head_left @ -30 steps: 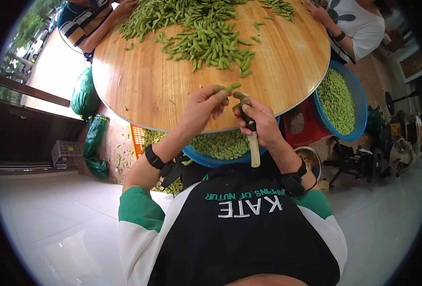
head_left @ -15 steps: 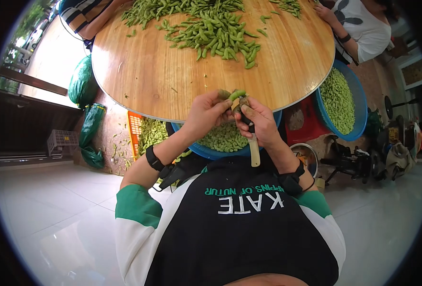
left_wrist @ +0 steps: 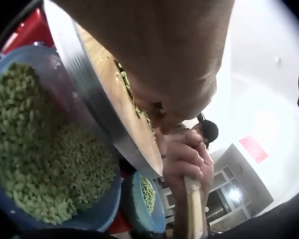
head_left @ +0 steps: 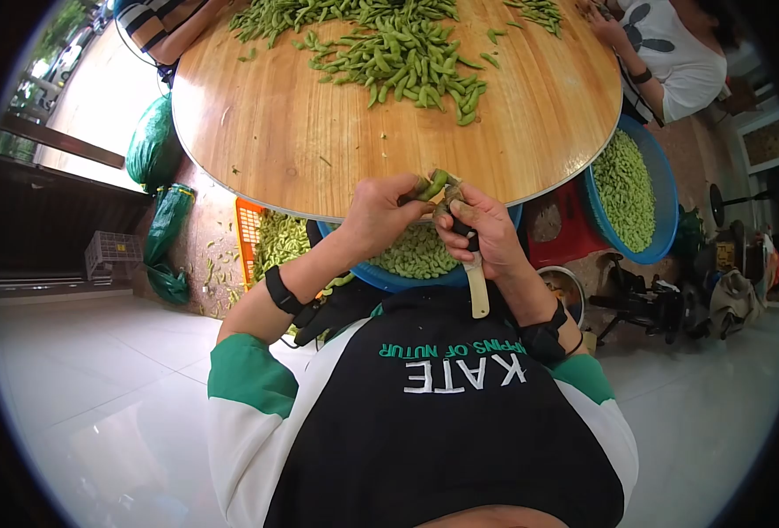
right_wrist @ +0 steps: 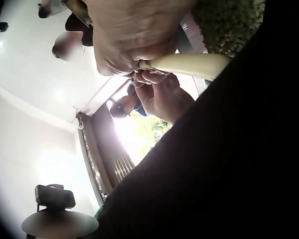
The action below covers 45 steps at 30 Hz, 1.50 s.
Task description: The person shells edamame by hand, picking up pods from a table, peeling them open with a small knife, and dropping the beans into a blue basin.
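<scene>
Counted: one table (head_left: 275, 114) | two blue tubs (head_left: 667, 194) | two green bags (head_left: 153, 145) | one orange basket (head_left: 247, 232) | one crate (head_left: 112, 250) | pods (head_left: 398, 66) too numerous

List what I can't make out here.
- Head: shape of the tool, partly covered by the right hand.
- Head: far end of the pod pile, cut off by the top edge.
- Head: part of the lower blue basin, under the table.
- Left wrist: the held pod, behind the left hand.

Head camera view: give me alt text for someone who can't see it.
A person's left hand pinches a green pod beside their right hand, which grips a pale-ended tool, at the edge of a round wooden table. Pods are heaped farther across it; shelled beans fill a blue basin below.
</scene>
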Motion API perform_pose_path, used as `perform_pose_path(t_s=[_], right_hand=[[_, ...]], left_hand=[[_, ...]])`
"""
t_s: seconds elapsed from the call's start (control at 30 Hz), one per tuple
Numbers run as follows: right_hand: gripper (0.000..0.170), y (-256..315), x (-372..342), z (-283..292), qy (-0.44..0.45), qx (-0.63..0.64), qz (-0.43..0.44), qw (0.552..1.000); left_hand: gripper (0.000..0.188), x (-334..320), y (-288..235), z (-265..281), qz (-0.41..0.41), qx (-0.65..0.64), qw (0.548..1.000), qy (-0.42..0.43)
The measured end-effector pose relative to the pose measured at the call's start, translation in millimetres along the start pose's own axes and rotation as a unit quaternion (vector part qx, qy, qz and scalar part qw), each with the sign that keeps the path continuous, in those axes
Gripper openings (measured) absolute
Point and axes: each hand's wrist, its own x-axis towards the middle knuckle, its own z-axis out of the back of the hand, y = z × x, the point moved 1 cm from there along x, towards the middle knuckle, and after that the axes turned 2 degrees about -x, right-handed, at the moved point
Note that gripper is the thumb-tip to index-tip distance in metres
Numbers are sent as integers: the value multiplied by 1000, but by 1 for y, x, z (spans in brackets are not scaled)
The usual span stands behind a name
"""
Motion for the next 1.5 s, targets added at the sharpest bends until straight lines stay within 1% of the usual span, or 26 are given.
perform_pose_path(t_s=[0.07,0.1,0.2,0.27,0.5,0.57,0.6,0.67,0.7,0.77,0.8,0.87,0.9,0.93,0.97,1.0,1.03,1.07,1.2,1.27,1.3,1.33,1.37,1.4,1.47,1.5], right_hand=[[37,-1,-1,-1,0,-6,-2,1000],[37,0,-1,-2,3,-8,-4,1000],[38,1,-2,-2,9,-14,-7,1000],[38,1,-3,-3,11,-17,-7,1000],[36,0,-4,-9,-22,-15,-1,1000],[35,0,-3,-9,-31,2,-2,1000],[34,1,-4,-8,-11,17,-7,1000],[33,1,-5,-7,11,32,-11,999],[32,1,-6,-6,26,47,-13,998],[31,0,-7,-6,39,62,-16,997],[30,1,-7,-6,49,92,-22,994],[29,0,-6,-5,61,122,-28,990],[28,-1,-4,-2,57,146,-29,987],[28,-3,-3,1,53,171,-29,983],[28,-4,-1,4,53,171,-27,983],[26,-6,0,6,37,179,-28,983],[24,-8,1,6,22,188,-31,982],[24,-8,0,5,23,187,-32,982],[18,-9,0,0,50,215,-47,974],[17,-11,0,1,49,226,-54,971],[17,-11,0,1,50,211,-46,975],[17,-11,0,1,52,196,-37,979],[17,-10,-2,0,52,197,-38,978],[17,-8,-3,0,41,167,-27,985],[17,-7,-6,1,29,138,-13,990],[18,-8,-9,4,-8,51,10,999]], left_hand=[[17,2,-11,7,16,94,995,25],[17,3,-9,8,17,94,995,24],[15,5,-5,9,34,68,995,67],[18,5,-6,9,63,-71,992,81],[22,5,-10,11,38,-75,993,80],[17,8,-8,15,92,-102,983,123],[17,9,-7,17,93,-102,983,121],[14,10,-5,18,197,-265,929,169],[14,10,-4,19,197,-265,929,168],[15,10,-2,17,225,-379,875,199],[15,11,1,16,225,-379,875,200],[16,13,5,15,212,-481,814,247],[16,13,2,14,210,-480,815,246],[16,14,-2,12,202,-348,893,201],[17,15,-4,11,189,-207,948,152],[17,13,-4,8,190,-206,947,155],[19,11,-6,7,-52,24,994,91],[21,7,-10,6,-289,251,924,13],[24,1,-18,10,-288,304,908,-2],[20,8,-22,16,-223,202,951,72],[20,9,-24,18,-222,203,951,72],[19,12,-24,19,-80,115,984,114],[19,12,-23,18,64,23,986,153],[19,12,-23,17,65,24,986,154],[22,12,-23,11,193,-162,959,130],[22,14,-20,10,193,-162,959,131]])
